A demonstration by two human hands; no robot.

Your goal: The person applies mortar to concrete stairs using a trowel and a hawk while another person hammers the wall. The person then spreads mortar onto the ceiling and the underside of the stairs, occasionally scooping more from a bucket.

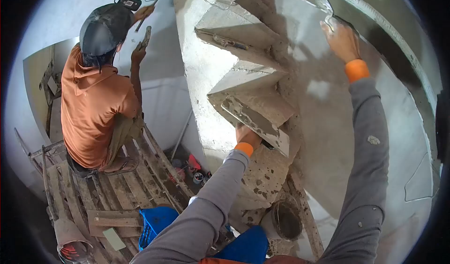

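My left hand is closed on a flat, pale mortar hawk, tilted in front of the lower concrete steps. Grey mortar is smeared over its face, and the fingers are partly hidden behind it. Up at the right, my right hand grips a metal tool with a shiny, bent neck against the curved edge of the wall. Its blade cannot be made out clearly. Beneath my left arm, the side of the staircase is spotted with mortar.
A co-worker in an orange top squats on a slatted wooden platform at left, holding tools against the wall. A mortar bucket stands below me. Another bucket is at lower left. A tool lies on an upper step.
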